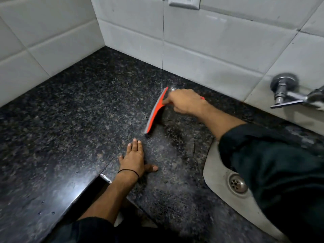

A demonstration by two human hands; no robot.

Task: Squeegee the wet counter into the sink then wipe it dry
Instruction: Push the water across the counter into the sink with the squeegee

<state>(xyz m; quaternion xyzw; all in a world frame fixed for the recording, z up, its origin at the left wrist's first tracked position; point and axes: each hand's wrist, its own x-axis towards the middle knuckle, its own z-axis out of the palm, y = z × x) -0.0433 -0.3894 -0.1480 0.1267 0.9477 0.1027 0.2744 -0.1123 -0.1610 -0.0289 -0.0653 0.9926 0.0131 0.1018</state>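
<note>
Squeegeeing wet granite toward the sink.

Right hand (185,101) clamped on orange squeegee (155,111) handle, blade down on the countertop (78,111) near the backsplash; left hand (135,157) flat, fingers spread. Probably light, stiff frame, soft edge; best gripped by the handle. Sink (215,174) at right.

squeegee (155,111) on counter (70,111); sink (219,181) right; tap (287,95) behind

White wall tiles (210,41), wall socket (184,2), tap (287,93)
</note>
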